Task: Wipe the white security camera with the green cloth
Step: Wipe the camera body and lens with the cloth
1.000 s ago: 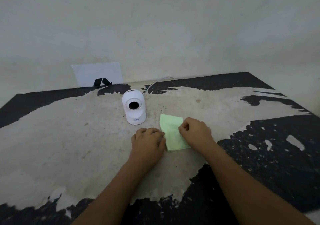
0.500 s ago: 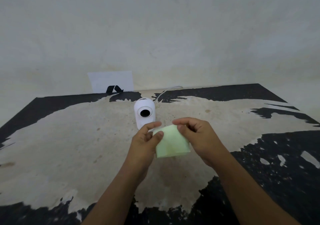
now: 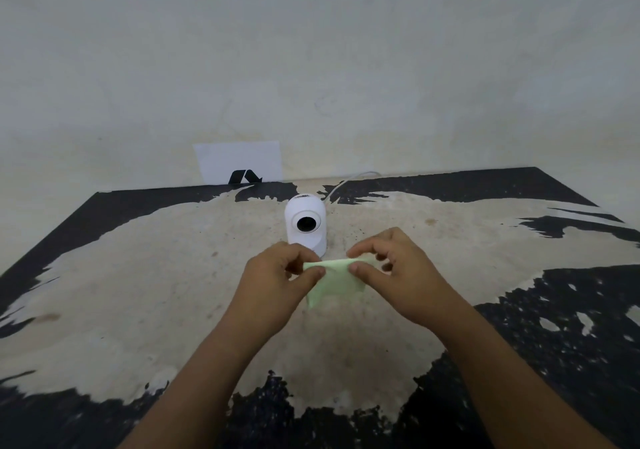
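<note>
The white security camera (image 3: 305, 224) stands upright near the middle of the tabletop (image 3: 138, 275), lens toward the wearer, a white cable (image 3: 349, 180) trailing from it toward 1 o'clock. At its 6 o'clock, just in front of its base and lifted clear, the green cloth (image 3: 337, 280) is pinched along its top edge between both hands: the left hand (image 3: 277, 286) nips its left corner between thumb and forefinger, the right hand (image 3: 398, 275) nips the right, other fingers loosely curled. Cloth and camera look apart, so wiping seems not yet begun; all of it is left. At the camera's 11 o'clock, a white card (image 3: 239, 159) against the wall bears a black angular mark; no writing is legible anywhere.
</note>
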A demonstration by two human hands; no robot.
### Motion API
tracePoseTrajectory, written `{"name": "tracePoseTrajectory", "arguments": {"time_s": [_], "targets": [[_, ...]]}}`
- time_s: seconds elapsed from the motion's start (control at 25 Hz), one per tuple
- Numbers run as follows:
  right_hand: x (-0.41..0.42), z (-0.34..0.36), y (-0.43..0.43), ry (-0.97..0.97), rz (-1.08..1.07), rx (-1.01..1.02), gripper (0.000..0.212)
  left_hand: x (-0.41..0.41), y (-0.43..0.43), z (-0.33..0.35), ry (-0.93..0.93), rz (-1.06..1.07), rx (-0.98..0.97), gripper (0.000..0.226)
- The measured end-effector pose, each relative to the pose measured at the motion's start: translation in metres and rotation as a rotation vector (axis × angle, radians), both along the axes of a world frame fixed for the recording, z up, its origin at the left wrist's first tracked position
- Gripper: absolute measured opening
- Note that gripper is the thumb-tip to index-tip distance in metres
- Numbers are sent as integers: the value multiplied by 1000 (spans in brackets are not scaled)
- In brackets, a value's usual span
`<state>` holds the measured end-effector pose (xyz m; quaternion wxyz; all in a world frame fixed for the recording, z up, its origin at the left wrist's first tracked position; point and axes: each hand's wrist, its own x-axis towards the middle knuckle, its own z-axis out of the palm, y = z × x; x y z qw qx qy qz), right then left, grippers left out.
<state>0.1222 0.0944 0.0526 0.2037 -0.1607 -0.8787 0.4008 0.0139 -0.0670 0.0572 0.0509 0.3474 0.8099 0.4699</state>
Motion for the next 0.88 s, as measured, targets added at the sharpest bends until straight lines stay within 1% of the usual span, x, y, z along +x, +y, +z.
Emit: {"name": "tracePoseTrajectory", "arguments": {"time_s": [0.08,0.12,0.2,0.24,0.32,0.44,0.48,0.52,0.6,0.68,0.72,0.76,0.8,0.88], "targets": [[-3,2,2,-41,105,-170,32,-2,3,2,-35,-69,42,7],[-5,3,2,-51,142,-255,32,-4,6,3,-53,-111,41,3],[-10,4,2,-9,143,-368,13,-8,12,6,-83,-167,29,3],[-14,4,3,22,116,-405,4,-12,15,6,-102,-165,40,3],[-23,-5,8,52,12,-451,11,-24,19,3,-136,-102,87,5],[-43,-20,24,88,-203,-585,10,-50,22,-13,-119,88,118,1],[-52,-23,30,107,-276,-613,9,-60,24,-20,-103,152,109,6],[-62,-24,35,127,-333,-614,11,-68,27,-27,-96,195,82,18],[-83,-22,41,164,-392,-584,16,-84,34,-42,-105,219,-17,52],[-103,-19,39,191,-388,-542,24,-97,42,-53,-117,196,-136,86],[-112,-20,36,197,-351,-504,30,-101,46,-58,-127,178,-167,96],[-119,-20,31,193,-298,-455,35,-103,50,-60,-138,159,-171,102],[-124,-21,25,192,-240,-401,38,-105,54,-62,-149,149,-164,102],[-131,-22,12,211,-137,-308,40,-105,60,-64,-146,148,-181,95]]}}
